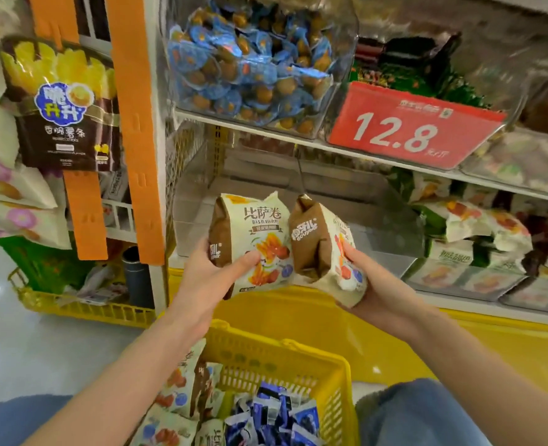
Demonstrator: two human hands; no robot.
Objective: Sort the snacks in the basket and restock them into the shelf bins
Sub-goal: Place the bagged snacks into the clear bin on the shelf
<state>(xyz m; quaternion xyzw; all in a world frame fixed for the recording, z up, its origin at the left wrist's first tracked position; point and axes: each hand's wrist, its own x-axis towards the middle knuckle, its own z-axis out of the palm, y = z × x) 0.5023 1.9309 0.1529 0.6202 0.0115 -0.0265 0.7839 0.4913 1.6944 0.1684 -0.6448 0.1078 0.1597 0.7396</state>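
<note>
Head: "比萨卷" pack (261,222), "12.8" tag (414,123)

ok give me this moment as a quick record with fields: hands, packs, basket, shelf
left hand: left hand grips the left pack, cream and brown, printed front facing the camera
right hand: right hand grips the right pack, same kind, brown side showing
position: both packs side by side in front of the lower clear bin, which looks empty
basket: yellow basket below holds more cream packs and blue packets
upper shelf: upper bin of blue-wrapped snacks; red price tag reads 12.8
</note>
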